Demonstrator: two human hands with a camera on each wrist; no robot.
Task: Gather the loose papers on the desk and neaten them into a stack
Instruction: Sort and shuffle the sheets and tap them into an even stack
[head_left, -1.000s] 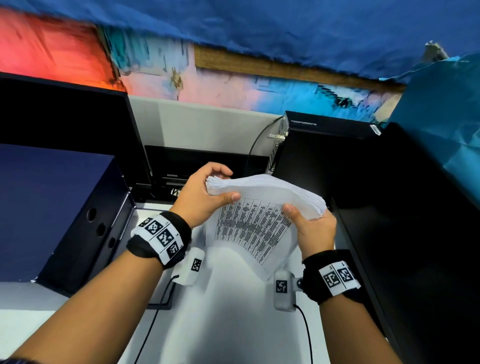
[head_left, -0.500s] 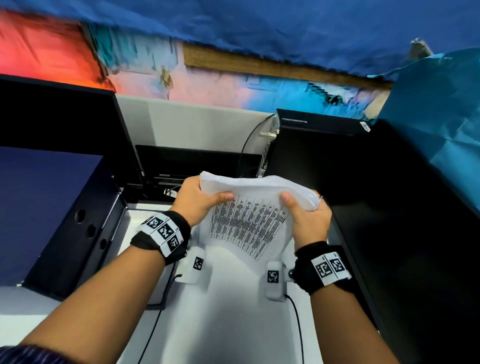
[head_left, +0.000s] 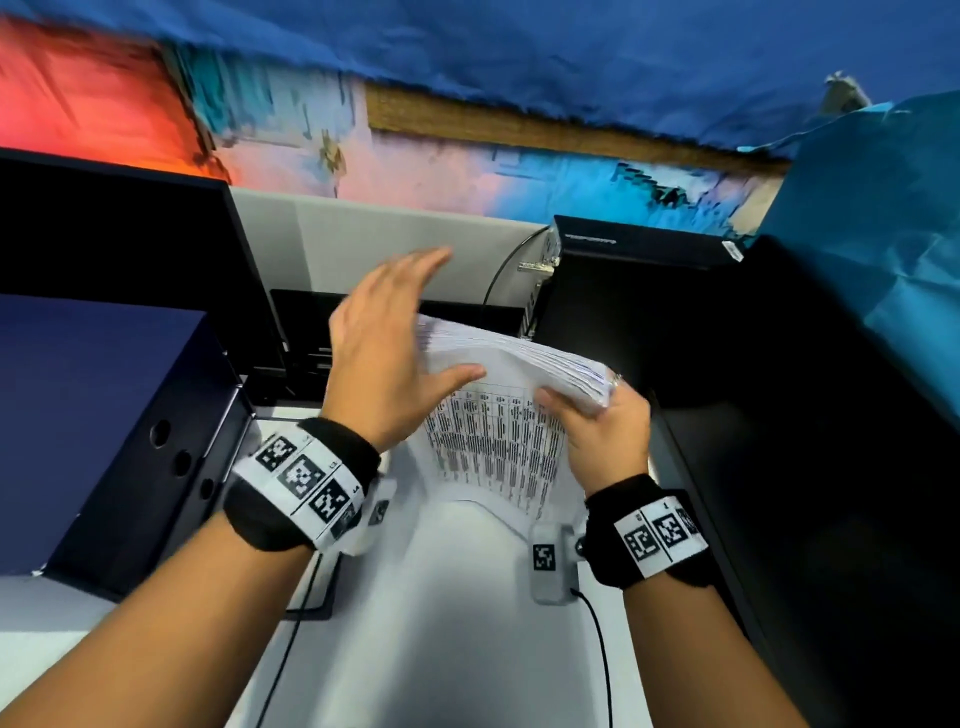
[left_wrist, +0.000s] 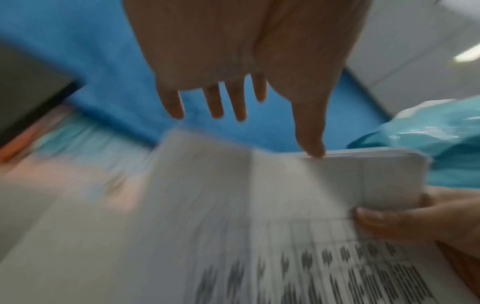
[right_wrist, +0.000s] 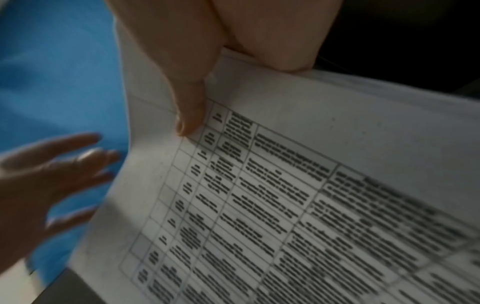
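A thick stack of white papers (head_left: 506, 447) stands on edge above the white desk (head_left: 457, 623), its printed table facing me. My right hand (head_left: 582, 400) grips the stack's right end, thumb on the front sheet (right_wrist: 285, 185) and fingers behind. My left hand (head_left: 441, 317) is off the stack's left end, flat with fingers straight and spread. In the left wrist view its thumb tip (left_wrist: 311, 148) reaches the stack's top edge (left_wrist: 363, 156); blur hides whether they touch. The left end of the stack (left_wrist: 207, 195) is blurred.
A dark blue box (head_left: 104, 415) sits at the left with a black monitor (head_left: 119, 234) behind it. A black computer tower (head_left: 623, 291) and a black panel (head_left: 805, 467) close the right side. Cables (head_left: 597, 639) trail over the desk.
My left hand has let go of the stack's left end and opened flat beside it. The right hand keeps its grip and the stack has tilted.
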